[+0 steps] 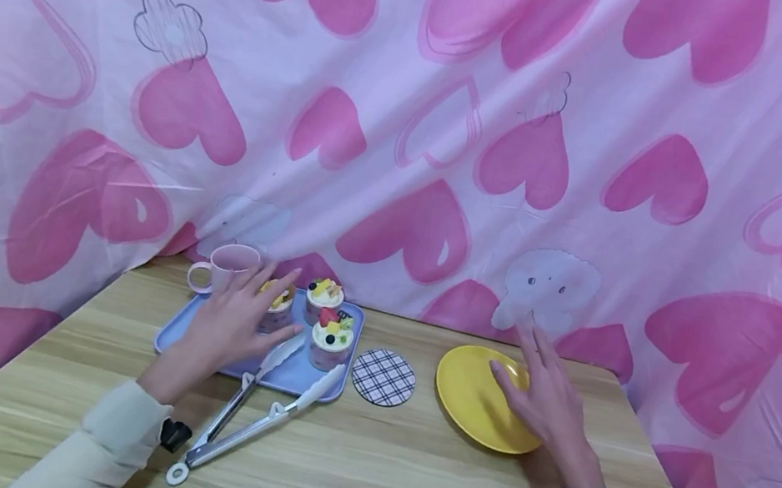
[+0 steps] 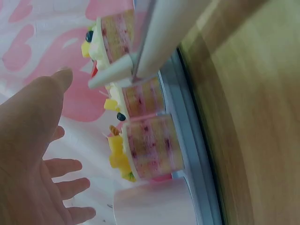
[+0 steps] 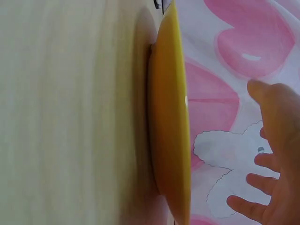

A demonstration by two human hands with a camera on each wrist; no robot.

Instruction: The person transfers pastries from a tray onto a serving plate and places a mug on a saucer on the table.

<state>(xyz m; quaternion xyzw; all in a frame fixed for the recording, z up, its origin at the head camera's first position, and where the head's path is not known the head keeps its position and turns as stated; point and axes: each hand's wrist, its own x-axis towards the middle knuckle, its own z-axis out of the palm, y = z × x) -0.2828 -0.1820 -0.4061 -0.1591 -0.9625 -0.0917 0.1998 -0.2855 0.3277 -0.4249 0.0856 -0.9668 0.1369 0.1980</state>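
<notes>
My left hand hovers over the blue tray, its fingers spread and holding nothing. On that tray stand a pink mug and three dessert cups topped with cream and fruit; the nearest cup carries a strawberry piece, while another cup shows layered cake in the left wrist view. Metal tongs with white tips lie spread, tips over the tray and handle end on the table. My right hand, fingers extended, is above the right side of a yellow plate, apart from it.
Between tray and plate lies a round checked coaster. The wooden table ends at a pink heart-patterned cloth hanging behind it and at the sides. A black strap device sits on each wrist.
</notes>
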